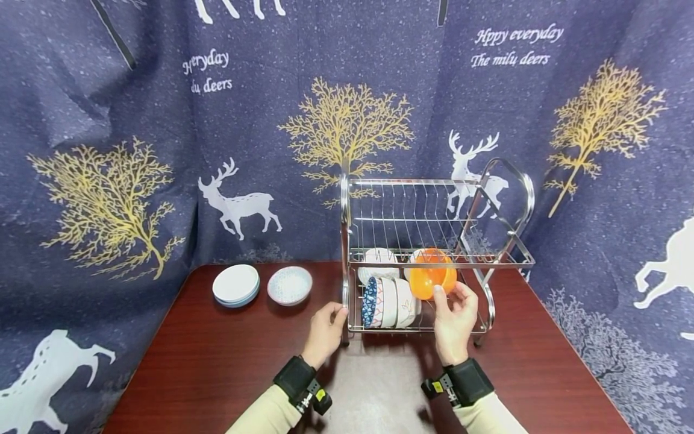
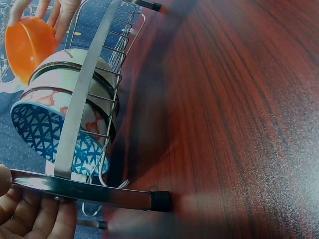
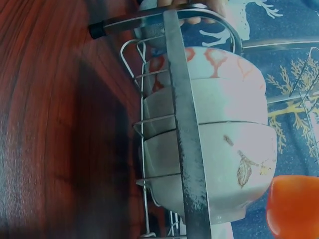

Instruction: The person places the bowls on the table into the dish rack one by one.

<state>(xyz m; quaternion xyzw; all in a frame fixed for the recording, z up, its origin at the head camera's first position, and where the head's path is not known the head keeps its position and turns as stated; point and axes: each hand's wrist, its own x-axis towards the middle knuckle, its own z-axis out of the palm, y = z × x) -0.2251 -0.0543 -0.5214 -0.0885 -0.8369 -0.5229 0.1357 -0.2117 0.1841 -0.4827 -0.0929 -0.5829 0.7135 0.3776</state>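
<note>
On the left of the table (image 1: 206,361), well apart from the hands, lie stacked white plates (image 1: 235,284) and, just beside them, a patterned dish (image 1: 290,285).

The left hand (image 1: 324,331) is next: its fingers curl round the rack (image 1: 509,175) frame at the lower left corner, seemingly steadying it. The left wrist view shows those fingers (image 2: 30,219) wrapped under the frame bar (image 2: 79,188).

Inside the lower tier, 3 bowls stand on edge, nested side by side: a blue-patterned bowl (image 1: 371,301) on the left, then 2 pale bowls (image 1: 398,303). They are likely ceramic, so heavy, hard and easy to chip.

The right hand (image 1: 455,319) pinches the orange bowl (image 1: 431,274) by its lower rim, thumb and fingers on either side. The bowl is tilted on edge at the front of the lower tier, just right of the pale bowls and close under the upper tier's front rail. It looks like thin plastic: light, stiff, smooth, probably a bit slippery, hardly fragile. The rim is the sound place to grip.

In its way are the upper rail above, the wire dividers and the neighbouring bowls, which it could knock.
</note>
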